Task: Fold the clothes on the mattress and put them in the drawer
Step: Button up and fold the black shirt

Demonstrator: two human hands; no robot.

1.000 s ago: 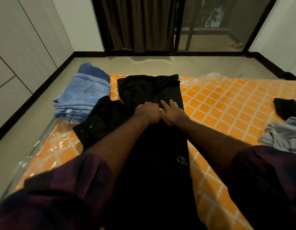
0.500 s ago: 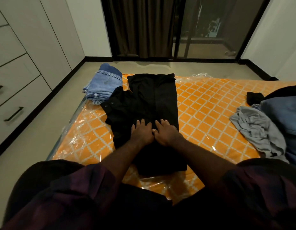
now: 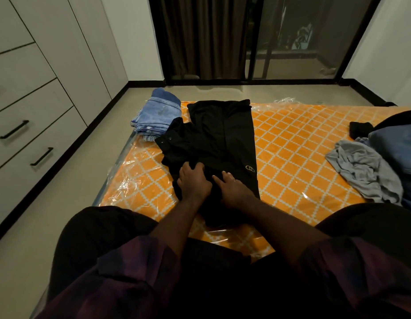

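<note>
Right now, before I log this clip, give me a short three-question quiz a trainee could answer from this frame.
1. True or false: the folded blue jeans lie at the far left corner of the mattress.
2. Both hands are on the black garment. Which curls its fingers into the fabric? A) left hand B) right hand C) both
3. Fill in: the crumpled grey garment lies to the person's ____.
Key: 1 true; 2 A; 3 right.
</note>
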